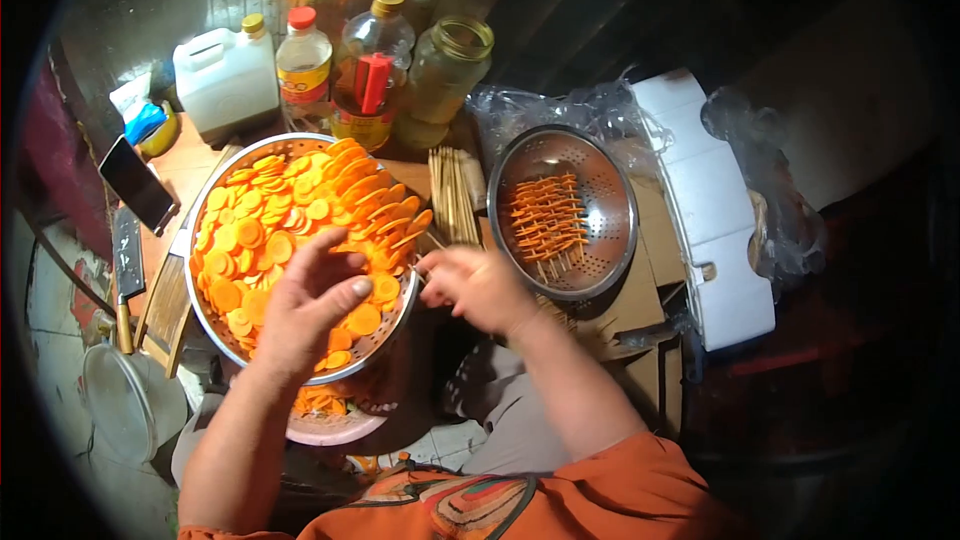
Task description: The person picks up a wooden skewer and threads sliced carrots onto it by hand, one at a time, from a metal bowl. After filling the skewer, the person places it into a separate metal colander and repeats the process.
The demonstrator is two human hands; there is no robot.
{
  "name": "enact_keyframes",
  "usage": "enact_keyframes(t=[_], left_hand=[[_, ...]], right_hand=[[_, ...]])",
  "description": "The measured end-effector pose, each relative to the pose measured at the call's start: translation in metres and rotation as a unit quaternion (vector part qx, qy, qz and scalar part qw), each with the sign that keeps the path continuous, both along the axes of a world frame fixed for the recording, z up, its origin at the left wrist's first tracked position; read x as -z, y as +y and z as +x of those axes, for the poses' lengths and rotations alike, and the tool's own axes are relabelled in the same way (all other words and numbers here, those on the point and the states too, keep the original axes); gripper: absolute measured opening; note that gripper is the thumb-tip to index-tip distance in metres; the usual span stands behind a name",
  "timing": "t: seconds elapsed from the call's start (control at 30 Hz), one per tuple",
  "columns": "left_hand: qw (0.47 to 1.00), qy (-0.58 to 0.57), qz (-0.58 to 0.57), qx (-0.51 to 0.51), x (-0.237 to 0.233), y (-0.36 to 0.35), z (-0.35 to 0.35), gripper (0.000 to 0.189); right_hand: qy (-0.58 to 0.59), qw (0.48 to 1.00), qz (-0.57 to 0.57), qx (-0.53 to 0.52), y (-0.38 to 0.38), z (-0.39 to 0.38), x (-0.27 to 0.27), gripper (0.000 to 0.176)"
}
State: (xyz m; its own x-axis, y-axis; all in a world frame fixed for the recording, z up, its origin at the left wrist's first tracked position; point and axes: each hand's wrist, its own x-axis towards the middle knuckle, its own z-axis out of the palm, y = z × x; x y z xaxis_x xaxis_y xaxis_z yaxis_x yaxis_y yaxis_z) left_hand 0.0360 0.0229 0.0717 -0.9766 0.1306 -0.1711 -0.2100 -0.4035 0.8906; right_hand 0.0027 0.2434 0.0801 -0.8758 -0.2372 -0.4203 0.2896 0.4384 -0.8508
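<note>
A large perforated metal colander [203, 312] holds a heap of round orange carrot slices [250, 232]. My left hand [305, 315] hovers over the near part of this heap, thumb and fingers apart with nothing between them. Just past the colander's right rim, my right hand [475, 288] is closed, its thumb and index finger pinching a thin wooden skewer. Rows of threaded carrot slices [370, 190] lean along the colander's upper right side. In a second, smaller colander [612, 202] on the right, several finished carrot skewers [547, 218] lie side by side.
A bundle of bare wooden sticks [453, 195] lies between the colanders. Behind stand a white jug [225, 80], bottles [304, 65] and a glass jar [445, 75]. A phone [138, 185] and a cleaver [128, 260] are at left, a white foam box [700, 205] at right. Below sits a pink basin [335, 430].
</note>
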Motion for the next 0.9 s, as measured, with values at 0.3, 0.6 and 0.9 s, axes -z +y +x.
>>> enact_keyframes(t=[0.3,0.6,0.9], left_hand=[[0.954,-0.163,0.196,-0.159,0.011,-0.035,-0.010,0.028],[0.951,-0.196,0.176,-0.162,0.014,-0.043,-0.011,0.027],[0.953,-0.202,0.153,-0.164,0.011,-0.045,-0.011,0.022]], right_hand=[[0.147,0.989,-0.004,-0.031,-0.030,0.005,-0.003,0.024],[0.206,0.889,0.404,-0.060,-0.020,-0.025,0.032,0.045],[0.301,0.901,0.310,-0.028,-0.011,-0.028,0.049,0.010]])
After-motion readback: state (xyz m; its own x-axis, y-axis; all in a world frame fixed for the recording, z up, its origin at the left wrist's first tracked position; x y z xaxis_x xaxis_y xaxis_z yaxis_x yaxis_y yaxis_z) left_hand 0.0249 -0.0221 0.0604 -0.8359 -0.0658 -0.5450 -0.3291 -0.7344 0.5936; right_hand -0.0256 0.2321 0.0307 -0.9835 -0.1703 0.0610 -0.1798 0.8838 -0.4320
